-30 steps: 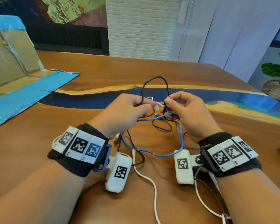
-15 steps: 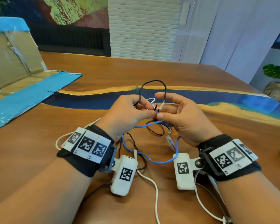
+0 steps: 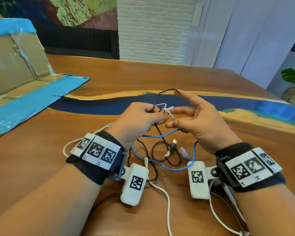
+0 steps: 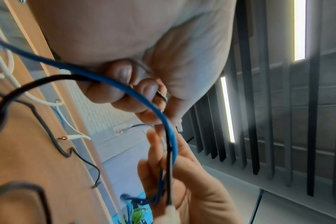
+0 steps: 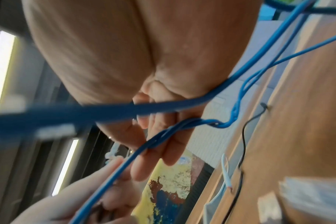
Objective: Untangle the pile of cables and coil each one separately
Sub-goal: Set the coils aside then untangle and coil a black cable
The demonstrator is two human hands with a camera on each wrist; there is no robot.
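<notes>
Three cables, a blue cable [image 3: 170, 168], a black cable [image 3: 168, 90] and a white cable [image 3: 167, 201], tangled at the centre of the frame, partly lifted off the table [image 3: 143, 74] and partly trailing across it toward the lower edge. No coil made yet, so early in the job by the look of it: the untangling step, not the coiling.

Left of centre, the left hand [image 3: 138, 120], fingers curled tight, pinching the black cable where its loop rises above the knuckles, with a small white plug end poking out at the fingertips. In the left wrist view, curled fingers also close against the blue cable; cannot tell whether that strand is gripped or only passing.

Right of centre, the right hand [image 3: 203, 123], spread wide, fingers straight and fanned toward the left one, gripping nothing. In the right wrist view, blue strands draped across those straight fingers, twisted on themselves just beyond.

Below the hands, lying loose on the wood: a dark flat plug [image 3: 174, 143] and a clear plug [image 3: 183, 151], just beside each other.

Next move, as a judgement: calls for picking one free end, probably the white plug at the left fingertips, and feeding it back through the black loop while keeping that loop open. Needs a light pull, lest the knot tighten.

Upper left of the frame: a flattened cardboard sheet [image 3: 15, 62] edged in blue tape.
</notes>
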